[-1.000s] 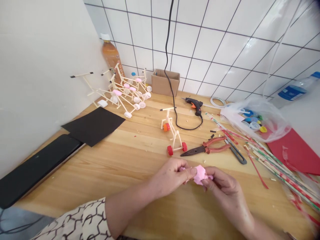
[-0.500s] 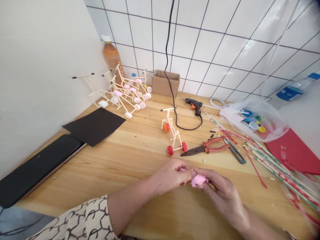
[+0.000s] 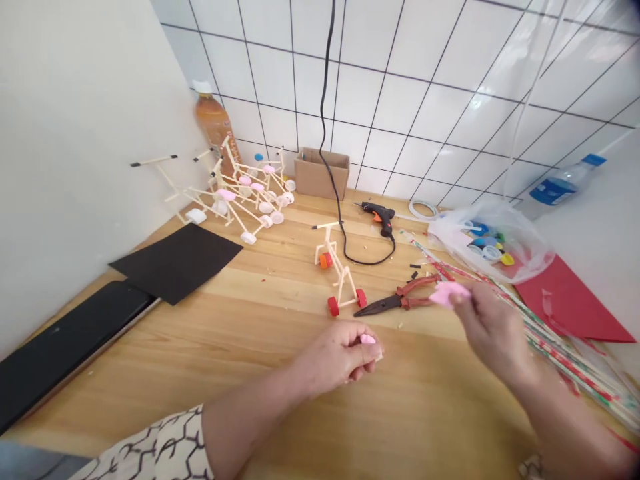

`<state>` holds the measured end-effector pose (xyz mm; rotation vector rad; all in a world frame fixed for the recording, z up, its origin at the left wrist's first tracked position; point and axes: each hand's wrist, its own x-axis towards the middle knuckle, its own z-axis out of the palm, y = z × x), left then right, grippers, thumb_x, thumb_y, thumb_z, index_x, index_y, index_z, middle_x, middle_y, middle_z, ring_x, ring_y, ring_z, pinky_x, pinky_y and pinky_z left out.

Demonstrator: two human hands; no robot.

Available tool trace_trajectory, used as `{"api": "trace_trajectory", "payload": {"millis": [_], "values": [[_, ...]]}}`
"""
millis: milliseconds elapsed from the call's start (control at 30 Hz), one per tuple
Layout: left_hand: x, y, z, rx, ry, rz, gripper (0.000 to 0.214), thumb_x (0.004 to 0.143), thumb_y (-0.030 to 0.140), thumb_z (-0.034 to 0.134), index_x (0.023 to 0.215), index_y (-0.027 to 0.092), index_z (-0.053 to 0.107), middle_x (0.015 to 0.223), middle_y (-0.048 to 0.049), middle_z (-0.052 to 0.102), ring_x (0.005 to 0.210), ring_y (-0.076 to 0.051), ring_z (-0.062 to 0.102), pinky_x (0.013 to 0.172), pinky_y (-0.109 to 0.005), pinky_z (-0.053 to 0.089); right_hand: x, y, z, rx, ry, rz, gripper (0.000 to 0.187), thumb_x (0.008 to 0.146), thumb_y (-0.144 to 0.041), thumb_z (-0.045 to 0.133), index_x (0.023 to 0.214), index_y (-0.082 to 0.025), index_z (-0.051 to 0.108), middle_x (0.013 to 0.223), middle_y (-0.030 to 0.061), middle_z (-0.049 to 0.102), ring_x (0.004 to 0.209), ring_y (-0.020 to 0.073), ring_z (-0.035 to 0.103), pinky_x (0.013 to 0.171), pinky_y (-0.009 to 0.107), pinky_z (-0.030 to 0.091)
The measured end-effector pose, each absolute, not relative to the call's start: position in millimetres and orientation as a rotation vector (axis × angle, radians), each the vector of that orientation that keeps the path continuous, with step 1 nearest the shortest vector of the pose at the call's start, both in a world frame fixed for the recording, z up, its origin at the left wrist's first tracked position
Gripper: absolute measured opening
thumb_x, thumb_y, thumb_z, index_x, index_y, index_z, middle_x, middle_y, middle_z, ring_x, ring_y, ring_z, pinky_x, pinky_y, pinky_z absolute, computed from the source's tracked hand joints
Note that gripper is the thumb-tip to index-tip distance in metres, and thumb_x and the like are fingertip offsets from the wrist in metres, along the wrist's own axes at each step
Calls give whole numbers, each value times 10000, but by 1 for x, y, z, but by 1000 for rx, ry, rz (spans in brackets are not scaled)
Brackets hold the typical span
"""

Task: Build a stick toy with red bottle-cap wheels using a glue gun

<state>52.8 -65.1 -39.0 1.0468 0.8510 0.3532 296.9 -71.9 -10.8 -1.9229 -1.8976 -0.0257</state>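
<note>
Low over the table's front, my left hand (image 3: 345,353) is closed on a small pink lump of modelling clay (image 3: 368,339), pinched between thumb and fingers. My right hand (image 3: 495,330) is raised to the right, its thumb and fingers closed on a larger, flattened piece of pink modelling clay (image 3: 445,294). Just beyond the left hand stands a small stick tricycle (image 3: 340,273) with red and orange bottle-cap wheels and a black-tipped handlebar. Below the right hand's clay lie long-nose pliers (image 3: 395,301) with reddish handles, partly covered by it.
Several stick tricycles with pink seats (image 3: 226,195) crowd the back left by a tea bottle (image 3: 214,123). Behind are a cardboard box (image 3: 323,175) and a corded glue gun (image 3: 380,217). A plastic bag of caps (image 3: 525,257), wrapped sticks (image 3: 575,357) and red card (image 3: 580,293) lie right.
My hands have come apart. The right has moved up and right with the larger clay piece, while the left keeps the small lump. The camera view has shifted slightly.
</note>
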Motion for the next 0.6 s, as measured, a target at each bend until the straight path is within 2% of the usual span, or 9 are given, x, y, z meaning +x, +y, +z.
{"api": "trace_trajectory", "payload": {"millis": [67,200,300,367,467,600], "values": [[52,-65,-37,1093,844,349,277,762,404,548,691,138,514,555,44,482,431,-46,347,431,-187,239,327,-47,0,-2223,-1873,-289,257,871,-367,431,779,-169,567,624,96,614,590,208,595,482,287,304],[51,-64,-37,1168,838,397,322,779,427,518,641,137,515,475,60,413,421,-54,305,438,-200,225,384,-1,15,-2544,-1779,-600,349,886,-389,405,839,-105,602,876,230,661,772,262,639,505,321,279],[52,-65,-37,1150,854,369,294,777,399,535,650,133,526,511,52,450,441,-53,334,450,-195,248,412,20,13,-2609,-1827,-592,365,867,-359,446,844,-47,634,849,270,660,825,288,646,513,350,280],[52,-66,-37,1096,873,351,219,771,342,555,741,125,570,573,44,489,472,-53,375,465,-185,283,422,27,7,-2629,-1851,-553,309,816,-316,537,745,-43,662,816,259,671,826,300,650,520,361,286],[54,-66,-39,1020,876,359,243,768,300,573,929,120,605,638,33,516,509,-54,417,484,-181,333,432,36,-2,-2681,-1819,-491,381,784,-293,563,518,-31,640,728,245,671,775,309,661,490,365,275],[55,-66,-46,893,759,501,336,777,407,562,865,90,628,733,-28,569,559,-72,483,494,-203,385,437,48,-9,-2748,-1690,-449,472,766,-292,573,365,-44,573,694,254,668,717,300,663,455,368,266]]}}
